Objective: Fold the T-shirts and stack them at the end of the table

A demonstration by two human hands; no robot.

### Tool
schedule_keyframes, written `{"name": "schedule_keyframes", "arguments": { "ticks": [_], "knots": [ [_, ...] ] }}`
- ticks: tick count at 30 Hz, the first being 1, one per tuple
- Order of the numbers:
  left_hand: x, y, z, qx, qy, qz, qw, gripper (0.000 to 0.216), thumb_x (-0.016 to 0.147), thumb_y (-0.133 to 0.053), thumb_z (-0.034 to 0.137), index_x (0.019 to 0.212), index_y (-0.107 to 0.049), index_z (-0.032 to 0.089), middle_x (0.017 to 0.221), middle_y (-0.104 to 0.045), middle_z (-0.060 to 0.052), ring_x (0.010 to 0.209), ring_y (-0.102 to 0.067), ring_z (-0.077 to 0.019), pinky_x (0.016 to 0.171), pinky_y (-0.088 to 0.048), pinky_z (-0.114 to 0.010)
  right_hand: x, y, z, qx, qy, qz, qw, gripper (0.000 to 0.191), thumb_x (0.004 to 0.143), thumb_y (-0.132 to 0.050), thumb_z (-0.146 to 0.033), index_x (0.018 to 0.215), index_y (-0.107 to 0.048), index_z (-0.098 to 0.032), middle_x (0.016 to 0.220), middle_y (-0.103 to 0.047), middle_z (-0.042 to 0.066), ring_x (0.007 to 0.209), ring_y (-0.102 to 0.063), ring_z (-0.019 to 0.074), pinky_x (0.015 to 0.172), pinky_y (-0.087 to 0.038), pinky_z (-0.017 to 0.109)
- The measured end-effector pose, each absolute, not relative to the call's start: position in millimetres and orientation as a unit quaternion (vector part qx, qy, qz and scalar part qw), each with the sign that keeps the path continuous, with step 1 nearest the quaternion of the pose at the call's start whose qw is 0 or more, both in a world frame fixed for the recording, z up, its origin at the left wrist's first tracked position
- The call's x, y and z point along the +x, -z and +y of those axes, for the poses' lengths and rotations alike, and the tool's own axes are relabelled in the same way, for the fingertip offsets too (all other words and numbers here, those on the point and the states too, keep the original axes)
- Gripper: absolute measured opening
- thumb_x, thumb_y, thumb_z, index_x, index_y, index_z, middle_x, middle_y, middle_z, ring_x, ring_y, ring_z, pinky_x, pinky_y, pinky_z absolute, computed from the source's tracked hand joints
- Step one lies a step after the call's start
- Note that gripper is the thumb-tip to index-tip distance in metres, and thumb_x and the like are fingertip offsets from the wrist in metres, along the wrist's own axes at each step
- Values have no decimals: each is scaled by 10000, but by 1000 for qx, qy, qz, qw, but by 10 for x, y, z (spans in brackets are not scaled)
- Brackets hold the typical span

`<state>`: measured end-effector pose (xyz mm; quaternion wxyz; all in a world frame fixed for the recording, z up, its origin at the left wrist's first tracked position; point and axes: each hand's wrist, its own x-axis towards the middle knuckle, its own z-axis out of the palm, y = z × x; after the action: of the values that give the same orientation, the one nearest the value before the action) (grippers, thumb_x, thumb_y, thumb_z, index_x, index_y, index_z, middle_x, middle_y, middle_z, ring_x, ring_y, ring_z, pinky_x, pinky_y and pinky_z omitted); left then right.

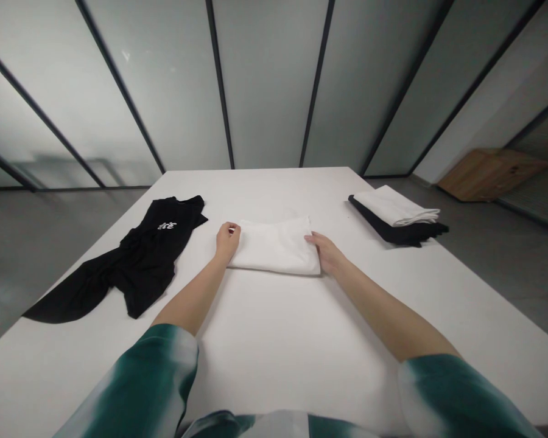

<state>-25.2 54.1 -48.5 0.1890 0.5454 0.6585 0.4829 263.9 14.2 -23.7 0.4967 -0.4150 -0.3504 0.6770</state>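
Observation:
In the middle of the white table lies a white garment (274, 246), folded into a flat rectangle. My left hand (228, 240) grips its left edge with the fingers curled in. On the opposite side my right hand (326, 250) pinches the right edge, thumb on top and the other fingers hidden beneath the cloth. The kind of garment cannot be made out in its folded state.
A black T-shirt (150, 255) with a white print lies crumpled at the left of the table (292, 340). Near the right edge a folded white cloth (393, 205) rests on folded black cloth (393, 234). Beyond stand frosted glass panels (269, 79) and a wooden cabinet (484, 173).

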Motion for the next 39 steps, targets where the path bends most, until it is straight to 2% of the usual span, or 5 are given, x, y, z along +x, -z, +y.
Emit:
{"name": "schedule_keyframes", "arguments": {
  "ticks": [12,20,25,30,39],
  "knots": [
    [-263,523,574,550,-490,650,188,105,815,-535,299,789,-586,212,868,-666,-40,804,-602,-192,822,-459,-328,2685,161,135,-502,-713,-276,403,211,825,-586,-202,1027,-640,-173,939,-762,97,916,-719,244,923,-558,402],
    [-263,514,575,545,-492,649,200,120,808,-532,317,774,-582,214,797,-654,-23,767,-598,-188,773,-458,-311,2642,35,28,-516,-680,-363,375,302,717,-657,-91,1003,-659,-190,925,-766,74,869,-711,232,841,-578,360],
    [-256,489,564,525,-494,660,210,132,805,-526,329,759,-583,219,684,-621,-2,698,-578,-186,687,-449,-296,2924,-451,82,-475,-628,-328,522,75,731,-652,-153,796,-642,-189,672,-684,19,623,-650,177,594,-550,259],
    [-246,480,544,541,-490,653,202,136,795,-521,340,749,-572,223,704,-626,-6,686,-576,-184,699,-446,-304,3340,-1187,-54,-322,-536,-263,734,73,725,-582,-121,709,-563,-189,589,-551,-50,502,-557,87,471,-476,187],
    [-250,502,556,551,-475,660,191,152,801,-522,345,759,-593,218,715,-638,-20,718,-598,-198,731,-459,-318,4049,-1712,112,-278,-425,-240,827,269,787,-469,-60,558,-434,-198,526,-399,-69,441,-461,45,440,-388,181]
  ]
}}
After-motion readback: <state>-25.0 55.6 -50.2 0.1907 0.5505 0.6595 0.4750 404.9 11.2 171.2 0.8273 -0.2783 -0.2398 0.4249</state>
